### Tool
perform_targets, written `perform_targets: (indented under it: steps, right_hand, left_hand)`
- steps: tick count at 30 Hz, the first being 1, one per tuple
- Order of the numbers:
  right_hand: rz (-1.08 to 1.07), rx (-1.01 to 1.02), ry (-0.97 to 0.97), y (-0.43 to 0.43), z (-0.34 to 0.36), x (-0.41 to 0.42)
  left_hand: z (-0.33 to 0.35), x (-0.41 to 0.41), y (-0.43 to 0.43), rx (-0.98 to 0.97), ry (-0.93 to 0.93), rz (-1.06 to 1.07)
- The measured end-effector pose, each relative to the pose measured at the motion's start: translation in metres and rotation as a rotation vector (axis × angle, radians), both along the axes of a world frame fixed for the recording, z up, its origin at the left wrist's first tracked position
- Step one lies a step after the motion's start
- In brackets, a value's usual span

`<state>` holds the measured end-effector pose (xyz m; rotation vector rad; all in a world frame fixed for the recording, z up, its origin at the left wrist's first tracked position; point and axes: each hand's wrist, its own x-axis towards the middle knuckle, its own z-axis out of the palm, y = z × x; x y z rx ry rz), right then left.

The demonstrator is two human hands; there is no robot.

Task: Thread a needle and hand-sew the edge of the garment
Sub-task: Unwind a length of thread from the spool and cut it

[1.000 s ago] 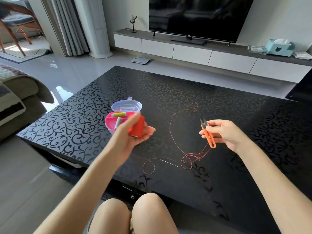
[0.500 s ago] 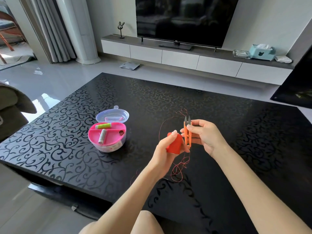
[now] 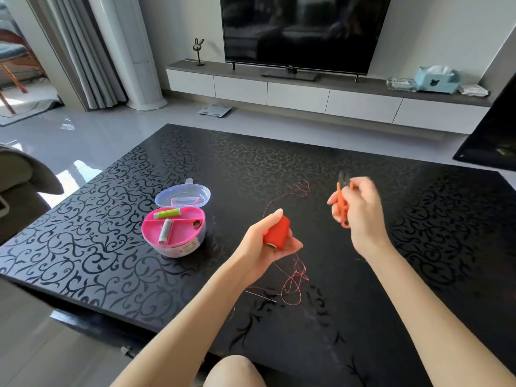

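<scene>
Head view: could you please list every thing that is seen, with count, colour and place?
table: one, black, patterned, before the person
sewing box: one, pink, lid open, table's left
green spool: one, green, in the box
white spool: one, white, in the box
red spool: one, red, in left hand
loose thread: one tangle, red, on the table
needle: one, silver, beside the tangle
snips: one, orange, in right hand
television: one, black, far wall
tissue box: one, light blue, right of television
left hand: grips the red spool
right hand: holds the snips
</scene>
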<state>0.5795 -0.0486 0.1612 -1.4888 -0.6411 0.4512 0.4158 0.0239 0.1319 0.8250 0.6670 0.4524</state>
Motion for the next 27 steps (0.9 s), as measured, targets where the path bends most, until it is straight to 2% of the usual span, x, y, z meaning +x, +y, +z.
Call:
perform_targets:
  steps: [4, 10, 13, 18, 20, 27]
  right_hand:
    - [0.412, -0.073, 0.318, -0.012, -0.008, -0.040]
    - [0.954, -0.158, 0.540, -0.016, -0.019, -0.088]
    - [0.988, -0.218, 0.524, -0.010, -0.021, -0.107]
    - [1.059, -0.279, 0.336, -0.010, -0.010, -0.115]
    - [1.067, -0.283, 0.316, -0.009, -0.005, -0.116]
    - [1.029, -0.316, 0.243, -0.014, 0.013, -0.106]
  left_hand:
    - [0.016, -0.030, 0.003, -0.080, 0.018, -0.198]
    - [0.019, -0.082, -0.002, -0.288, -0.237, -0.340]
    - [0.020, -0.104, -0.003, -0.317, -0.317, -0.383]
    - [0.024, -0.122, -0.001, -0.303, -0.273, -0.258]
    - [0.027, -0.124, 0.001, -0.290, -0.276, -0.256]
    - [0.040, -0.116, 0.006, -0.239, -0.304, -0.426]
